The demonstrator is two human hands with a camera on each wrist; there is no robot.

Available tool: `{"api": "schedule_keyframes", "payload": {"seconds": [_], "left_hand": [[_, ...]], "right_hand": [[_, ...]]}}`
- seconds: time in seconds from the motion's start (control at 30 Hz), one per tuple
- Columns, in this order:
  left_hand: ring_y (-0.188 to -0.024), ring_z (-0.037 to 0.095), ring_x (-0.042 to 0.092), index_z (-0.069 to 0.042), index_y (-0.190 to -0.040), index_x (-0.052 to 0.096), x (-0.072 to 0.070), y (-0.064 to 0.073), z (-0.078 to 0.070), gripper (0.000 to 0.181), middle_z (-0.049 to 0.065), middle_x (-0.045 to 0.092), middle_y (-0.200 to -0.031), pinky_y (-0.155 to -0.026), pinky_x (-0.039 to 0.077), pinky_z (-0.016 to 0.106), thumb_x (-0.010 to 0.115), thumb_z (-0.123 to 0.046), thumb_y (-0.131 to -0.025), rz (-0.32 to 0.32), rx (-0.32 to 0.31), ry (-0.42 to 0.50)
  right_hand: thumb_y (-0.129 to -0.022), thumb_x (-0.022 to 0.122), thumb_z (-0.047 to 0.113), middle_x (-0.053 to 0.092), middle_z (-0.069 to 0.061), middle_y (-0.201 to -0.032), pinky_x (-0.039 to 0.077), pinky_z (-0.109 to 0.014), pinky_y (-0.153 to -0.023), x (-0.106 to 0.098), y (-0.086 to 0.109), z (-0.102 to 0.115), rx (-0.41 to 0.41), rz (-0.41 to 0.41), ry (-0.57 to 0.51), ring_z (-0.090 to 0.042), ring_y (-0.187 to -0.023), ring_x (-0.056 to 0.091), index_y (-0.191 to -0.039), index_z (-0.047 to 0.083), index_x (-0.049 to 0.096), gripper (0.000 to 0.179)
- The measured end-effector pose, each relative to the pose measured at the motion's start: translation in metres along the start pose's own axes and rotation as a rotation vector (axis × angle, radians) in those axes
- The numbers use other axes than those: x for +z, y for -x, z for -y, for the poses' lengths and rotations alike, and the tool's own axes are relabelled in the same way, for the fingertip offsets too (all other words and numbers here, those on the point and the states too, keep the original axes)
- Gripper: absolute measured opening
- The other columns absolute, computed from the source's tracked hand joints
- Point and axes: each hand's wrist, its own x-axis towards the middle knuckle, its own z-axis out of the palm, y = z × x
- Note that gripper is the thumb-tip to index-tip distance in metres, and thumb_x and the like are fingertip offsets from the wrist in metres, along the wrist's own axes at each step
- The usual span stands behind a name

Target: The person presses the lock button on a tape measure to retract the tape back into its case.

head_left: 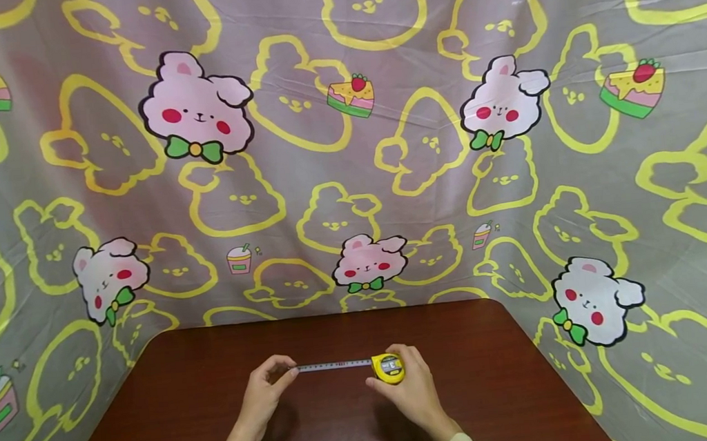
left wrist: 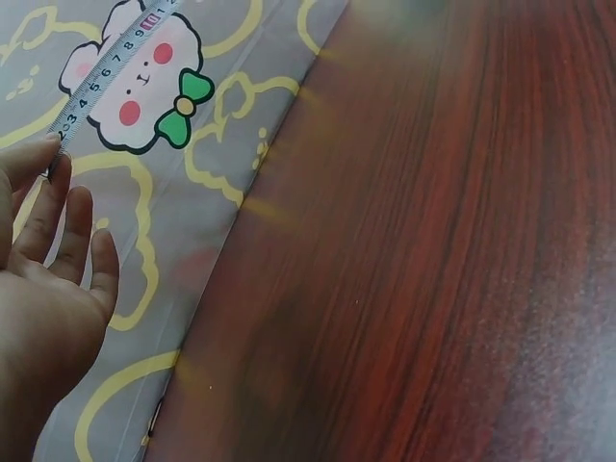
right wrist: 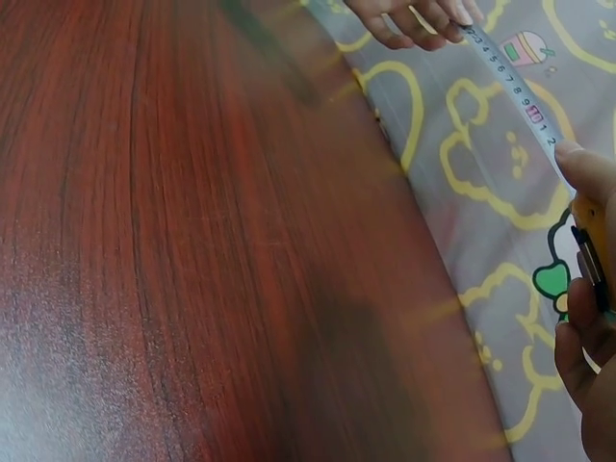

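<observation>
A yellow tape measure (head_left: 389, 368) with a grey label is gripped in my right hand (head_left: 418, 388), thumb below and fingers over its far side. Its pale blade (head_left: 335, 366) is drawn out to the left, level above the table. My left hand (head_left: 264, 391) pinches the blade's free end between thumb and forefinger. The left wrist view shows printed numbers along the blade (left wrist: 104, 75), with the other fingers of the left hand (left wrist: 53, 260) loosely spread. In the right wrist view the tape measure's case (right wrist: 592, 245) shows a dark clip, partly hidden by my fingers.
Below both hands lies a dark red-brown wooden table (head_left: 339, 429) with a glossy surface and rounded far corners. A grey curtain (head_left: 299, 169) printed with yellow outlines, white bunnies and cakes hangs behind the table and along both sides.
</observation>
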Motion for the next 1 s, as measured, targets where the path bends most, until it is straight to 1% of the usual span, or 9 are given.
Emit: {"api": "schedule_keyframes", "payload": {"seconds": [0.2, 0.33, 0.5, 0.57, 0.63, 0.87, 1.0], "left_hand": [[-0.092, 0.017, 0.061, -0.001, -0.103, 0.07, 0.005, 0.001, 0.002, 0.013, 0.01, 0.069, -0.097, -0.08, 0.048, 0.028, 0.077, -0.003, -0.092, 0.004, 0.012, -0.005], [-0.092, 0.018, 0.062, -0.001, -0.103, 0.07, 0.011, 0.0, 0.001, 0.011, 0.006, 0.069, -0.097, -0.08, 0.048, 0.028, 0.075, 0.001, -0.092, 0.02, 0.008, 0.007], [-0.091, 0.018, 0.061, -0.003, -0.101, 0.071, 0.019, -0.002, 0.0, 0.011, 0.003, 0.069, -0.095, -0.08, 0.048, 0.027, 0.075, 0.002, -0.092, 0.031, 0.01, 0.025], [-0.09, 0.018, 0.061, -0.001, -0.101, 0.071, 0.022, -0.003, 0.0, 0.011, 0.001, 0.068, -0.094, -0.079, 0.047, 0.027, 0.074, 0.003, -0.092, 0.036, 0.008, 0.03], [-0.09, 0.018, 0.061, -0.002, -0.101, 0.071, 0.025, -0.004, 0.0, 0.011, 0.0, 0.068, -0.094, -0.08, 0.048, 0.027, 0.074, 0.003, -0.092, 0.045, 0.007, 0.034], [-0.092, 0.018, 0.063, -0.005, -0.103, 0.072, 0.034, -0.004, 0.0, 0.011, 0.009, 0.07, -0.098, -0.08, 0.049, 0.027, 0.077, -0.004, -0.092, 0.08, 0.019, 0.05], [-0.092, 0.018, 0.063, -0.005, -0.103, 0.073, 0.039, -0.003, -0.001, 0.012, 0.01, 0.071, -0.1, -0.08, 0.049, 0.028, 0.077, -0.005, -0.092, 0.095, 0.02, 0.043]], "right_hand": [[-0.069, 0.097, 0.044, 0.055, 0.006, -0.101, 0.049, -0.032, -0.07, 0.003, 0.002, 0.002, 0.013, 0.021, -0.009, -0.015, -0.085, 0.055, -0.118, 0.018, 0.064, 0.064], [-0.069, 0.097, 0.043, 0.055, 0.006, -0.102, 0.049, -0.031, -0.07, 0.006, 0.003, 0.004, 0.015, 0.023, -0.017, -0.016, -0.085, 0.055, -0.119, 0.015, 0.064, 0.066], [-0.069, 0.096, 0.048, 0.055, 0.006, -0.101, 0.048, -0.031, -0.07, 0.008, 0.004, 0.006, 0.013, 0.011, -0.016, -0.016, -0.085, 0.055, -0.117, 0.017, 0.064, 0.066], [-0.068, 0.096, 0.05, 0.054, 0.006, -0.101, 0.048, -0.031, -0.069, 0.009, 0.004, 0.007, 0.02, 0.013, -0.015, -0.015, -0.085, 0.055, -0.117, 0.019, 0.064, 0.066], [-0.068, 0.096, 0.049, 0.054, 0.006, -0.101, 0.048, -0.031, -0.07, 0.01, 0.004, 0.009, 0.024, 0.011, -0.014, -0.015, -0.085, 0.055, -0.117, 0.019, 0.064, 0.066], [-0.068, 0.097, 0.046, 0.054, 0.006, -0.101, 0.047, -0.032, -0.069, 0.015, 0.004, 0.014, -0.002, -0.01, -0.016, -0.015, -0.084, 0.055, -0.117, 0.016, 0.064, 0.066], [-0.068, 0.096, 0.049, 0.054, 0.007, -0.1, 0.047, -0.031, -0.069, 0.017, 0.004, 0.016, -0.006, -0.008, -0.007, -0.013, -0.083, 0.055, -0.118, 0.015, 0.064, 0.068]]}}
